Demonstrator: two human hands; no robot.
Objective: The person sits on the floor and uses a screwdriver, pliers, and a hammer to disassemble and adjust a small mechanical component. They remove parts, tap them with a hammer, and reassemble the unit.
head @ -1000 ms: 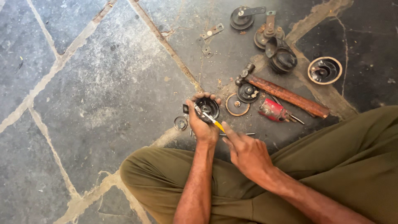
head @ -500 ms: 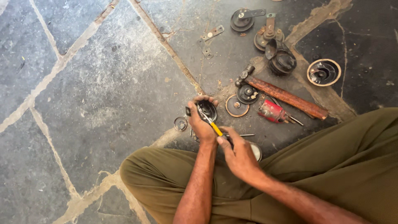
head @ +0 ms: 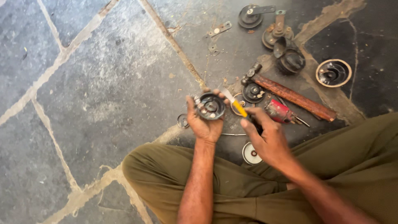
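Observation:
My left hand [head: 204, 124] holds a round dark metal part [head: 210, 106], cupped in the fingers above the stone floor. My right hand [head: 267, 139] grips a screwdriver with a yellow and black handle [head: 239, 108]; its shaft points up and left, beside the round part's right edge. Both forearms reach out over my crossed legs in olive trousers [head: 232, 191].
On the floor [head: 103, 83] beyond the hands lie a hammer with a rusty handle [head: 294, 97], a red-handled tool [head: 280, 111], several dark round metal parts [head: 290, 60], a ringed disc [head: 333, 73], a small washer [head: 182, 120] and a white disc [head: 251, 154].
My right hand has shifted right and drawn the screwdriver away from the round part's centre to its right edge. The left hand has tilted the part slightly.

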